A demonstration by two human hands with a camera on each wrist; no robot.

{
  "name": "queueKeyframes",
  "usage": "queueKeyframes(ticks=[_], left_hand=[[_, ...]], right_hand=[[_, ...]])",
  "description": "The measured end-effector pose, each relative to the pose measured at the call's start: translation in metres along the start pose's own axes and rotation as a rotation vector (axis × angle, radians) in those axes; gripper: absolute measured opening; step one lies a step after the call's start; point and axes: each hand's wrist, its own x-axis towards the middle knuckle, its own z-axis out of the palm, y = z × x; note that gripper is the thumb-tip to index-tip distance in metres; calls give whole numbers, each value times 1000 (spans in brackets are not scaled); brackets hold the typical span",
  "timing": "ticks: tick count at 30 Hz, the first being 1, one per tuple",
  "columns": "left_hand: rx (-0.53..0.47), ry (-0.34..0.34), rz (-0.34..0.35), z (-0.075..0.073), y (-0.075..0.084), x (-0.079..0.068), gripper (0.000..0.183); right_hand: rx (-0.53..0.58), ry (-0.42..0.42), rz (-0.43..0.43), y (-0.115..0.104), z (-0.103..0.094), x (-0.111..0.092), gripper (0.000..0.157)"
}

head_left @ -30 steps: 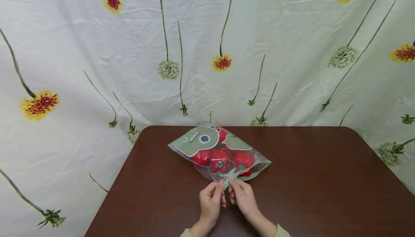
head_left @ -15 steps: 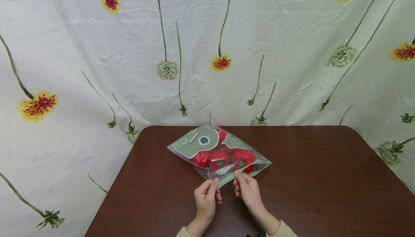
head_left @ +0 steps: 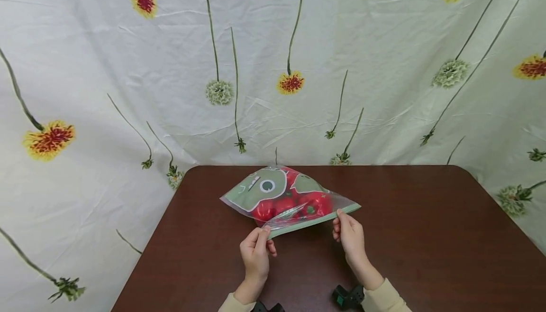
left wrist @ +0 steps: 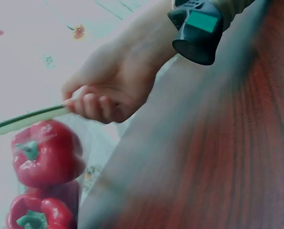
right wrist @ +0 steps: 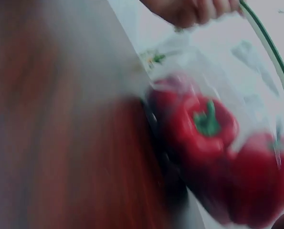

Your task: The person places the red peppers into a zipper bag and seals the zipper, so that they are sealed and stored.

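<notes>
A clear zip bag [head_left: 251,196] with a green cartoon print lies tilted on the table. Several red bell peppers [head_left: 315,206] with green stems fill it. Its green top strip [head_left: 304,225] runs straight between my two hands. My left hand [head_left: 255,252] pinches the strip's left end between thumb and fingers. Towards the other corner, my right hand [head_left: 353,241] pinches the same edge. In the left wrist view, the right hand [left wrist: 113,81] grips the strip above the peppers. The right wrist view shows peppers [right wrist: 208,124] through the plastic, partly blurred.
The dark brown table [head_left: 426,226] extends on both sides of the bag. Behind it hangs a pale curtain [head_left: 264,56] printed with flowers. A black wrist camera [head_left: 347,298] is strapped by the right sleeve, and another [head_left: 268,307] by the left.
My hands have moved apart along the bag's top edge, left hand to the left, right hand to the right and away. The strip has gone from bunched to stretched straight.
</notes>
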Motion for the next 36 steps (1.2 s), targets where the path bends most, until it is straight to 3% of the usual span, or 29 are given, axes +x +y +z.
queueKeyframes(ticks=[9,16,28,36], left_hand=[[35,27,-9,-4,12,6,31],[45,16,12,1,27,7,29],[103,9,69,-3,21,6,27],[97,-37,179,-18,1,15,27]], right_hand=[[-2,128,-13,2,-23,21,40],[-29,131,-4,3,-26,23,41],[-151,60,-23,17,-41,26,48],[-364,41,-153,7,-56,22,49]])
